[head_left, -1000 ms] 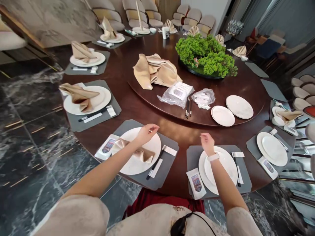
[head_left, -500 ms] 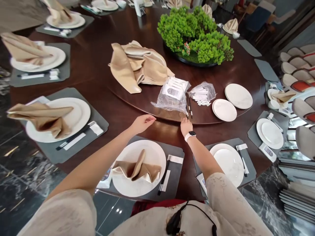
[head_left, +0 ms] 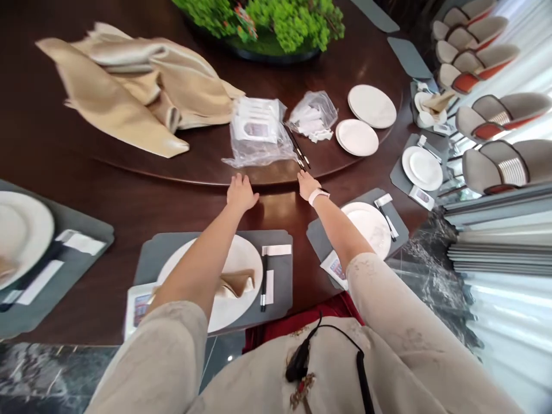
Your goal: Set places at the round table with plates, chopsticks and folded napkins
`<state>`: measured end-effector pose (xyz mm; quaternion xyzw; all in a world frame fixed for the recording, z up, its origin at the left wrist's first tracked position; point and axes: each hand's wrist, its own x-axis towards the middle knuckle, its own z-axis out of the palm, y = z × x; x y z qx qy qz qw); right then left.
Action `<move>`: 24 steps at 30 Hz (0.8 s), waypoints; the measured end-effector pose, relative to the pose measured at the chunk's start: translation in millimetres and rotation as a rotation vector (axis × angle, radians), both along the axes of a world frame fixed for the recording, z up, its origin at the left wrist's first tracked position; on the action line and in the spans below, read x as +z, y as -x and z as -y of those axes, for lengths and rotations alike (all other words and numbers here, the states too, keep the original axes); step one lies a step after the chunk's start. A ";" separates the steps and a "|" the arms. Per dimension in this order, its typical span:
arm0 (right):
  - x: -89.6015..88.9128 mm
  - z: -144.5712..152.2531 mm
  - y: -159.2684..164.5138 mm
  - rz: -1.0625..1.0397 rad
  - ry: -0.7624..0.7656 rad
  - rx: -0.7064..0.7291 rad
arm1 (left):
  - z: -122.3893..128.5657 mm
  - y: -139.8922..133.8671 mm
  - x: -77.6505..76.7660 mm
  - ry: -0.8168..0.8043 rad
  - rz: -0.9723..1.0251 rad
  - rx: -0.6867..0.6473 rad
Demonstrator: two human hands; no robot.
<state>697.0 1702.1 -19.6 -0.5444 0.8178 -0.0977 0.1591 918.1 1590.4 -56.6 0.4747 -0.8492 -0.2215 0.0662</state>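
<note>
My left hand [head_left: 242, 194] lies at the front edge of the wooden turntable [head_left: 181, 171], fingers stretched forward and thumb apart, holding nothing I can see. My right hand [head_left: 307, 185], wearing a white-banded watch [head_left: 319, 195], reaches the same edge with its fingers extended. Its fingertips are close to the ends of black chopsticks [head_left: 297, 148] lying on the turntable; whether they touch is unclear. Behind my hands are a clear plastic bag of white packets [head_left: 259, 129] and a smaller bag of white paper pieces [head_left: 314, 117]. A folded napkin [head_left: 236, 283] sits on the plate [head_left: 228, 316] below my left forearm.
A heap of gold napkins [head_left: 142, 86] lies on the turntable at left. Stacked white plates [head_left: 357, 138] stand at right. A green plant centrepiece [head_left: 284, 26] is behind. Place settings on grey mats [head_left: 284, 287] ring the table; chairs [head_left: 495, 167] stand at right.
My view has turned right and down. My left hand has moved forward onto the turntable edge and its fingers have spread out. My right hand stays by the chopsticks at the edge.
</note>
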 end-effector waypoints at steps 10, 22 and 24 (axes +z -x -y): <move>-18.0 -352.5 134.8 0.523 0.401 -0.312 | -72.2 117.0 32.1 -0.131 0.290 0.204; -8.9 -439.8 285.0 0.753 0.364 -0.353 | -120.2 245.0 42.6 -0.117 0.355 0.258; 2.4 -401.0 287.8 0.754 0.351 -0.203 | -121.0 257.9 42.9 -0.092 0.355 0.236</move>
